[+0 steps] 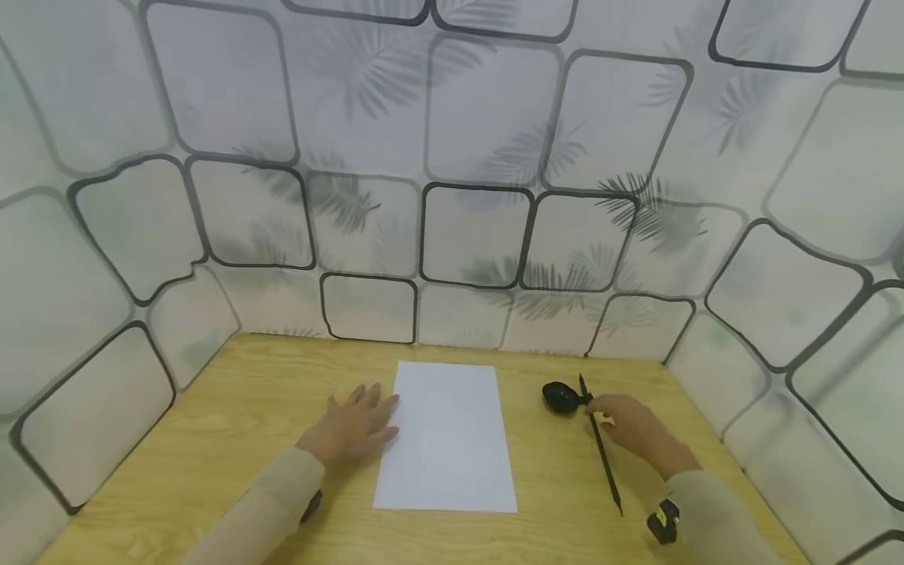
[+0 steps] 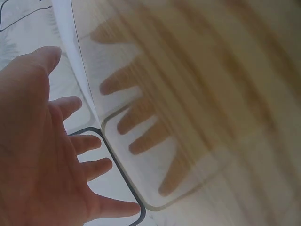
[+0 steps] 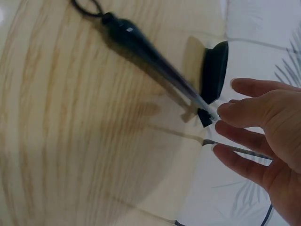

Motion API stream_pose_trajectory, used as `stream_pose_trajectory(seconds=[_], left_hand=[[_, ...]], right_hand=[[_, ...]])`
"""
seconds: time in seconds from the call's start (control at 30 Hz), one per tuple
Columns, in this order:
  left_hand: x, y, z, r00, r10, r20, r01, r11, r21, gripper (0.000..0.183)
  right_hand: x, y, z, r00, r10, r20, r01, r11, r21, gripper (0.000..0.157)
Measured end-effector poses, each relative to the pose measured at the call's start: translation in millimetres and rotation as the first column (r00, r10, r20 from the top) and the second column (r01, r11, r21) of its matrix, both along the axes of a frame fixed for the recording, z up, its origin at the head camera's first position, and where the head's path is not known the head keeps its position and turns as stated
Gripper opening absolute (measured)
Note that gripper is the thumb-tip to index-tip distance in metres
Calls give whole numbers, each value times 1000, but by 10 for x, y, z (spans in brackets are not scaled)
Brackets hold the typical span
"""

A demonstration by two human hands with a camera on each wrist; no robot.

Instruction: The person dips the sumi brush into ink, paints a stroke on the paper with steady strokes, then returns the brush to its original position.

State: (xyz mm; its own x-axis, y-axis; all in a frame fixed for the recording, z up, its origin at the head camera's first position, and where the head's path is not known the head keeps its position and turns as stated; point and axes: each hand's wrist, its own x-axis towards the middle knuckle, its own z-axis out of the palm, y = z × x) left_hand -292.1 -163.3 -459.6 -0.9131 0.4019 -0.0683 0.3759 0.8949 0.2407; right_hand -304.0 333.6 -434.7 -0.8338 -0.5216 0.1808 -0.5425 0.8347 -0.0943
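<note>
A white sheet of paper [image 1: 445,439] lies on the wooden table, its short edges facing front and back. My left hand [image 1: 353,428] rests flat with fingers spread, its fingertips at the paper's left edge. The left wrist view shows this hand [image 2: 61,146] and its reflection in the tabletop. To the right of the paper, my right hand [image 1: 636,428] pinches a long black brush [image 1: 603,459] near its far end; a loop is at the near end. A black spoon-shaped dish [image 1: 560,398] sits just left of those fingers. In the right wrist view, the fingertips partly hide the brush [image 3: 150,59].
The glossy wooden table [image 1: 233,439] meets walls covered in patterned wallpaper [image 1: 367,220] at the back and both sides. Dark wrist devices [image 1: 664,522] are strapped at the sleeves. Bare wood shows between the paper and the brush.
</note>
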Motion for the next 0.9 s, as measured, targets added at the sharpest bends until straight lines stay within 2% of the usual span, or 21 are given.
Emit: stream_pose_trajectory(seconds=[0.23, 0.37, 0.63, 0.73, 0.9], left_hand=[[17, -3, 9, 999, 31, 44, -32, 999, 8, 63], [13, 5, -10, 997, 40, 68, -41, 999, 6, 63], [-8, 12, -37, 999, 24, 40, -23, 999, -41, 67], [3, 12, -17, 999, 22, 41, -20, 999, -46, 69], [22, 10, 0, 999, 24, 47, -21, 998, -59, 70]], right_hand=[[-59, -34, -69, 997, 42, -65, -40, 999, 32, 35], [-72, -58, -71, 999, 34, -30, -33, 999, 32, 34], [-102, -62, -123, 997, -45, 65, 42, 997, 61, 36], [-126, -56, -155, 998, -43, 54, 39, 997, 68, 38], [-147, -48, -222, 1000, -18, 14, 16, 996, 93, 29]])
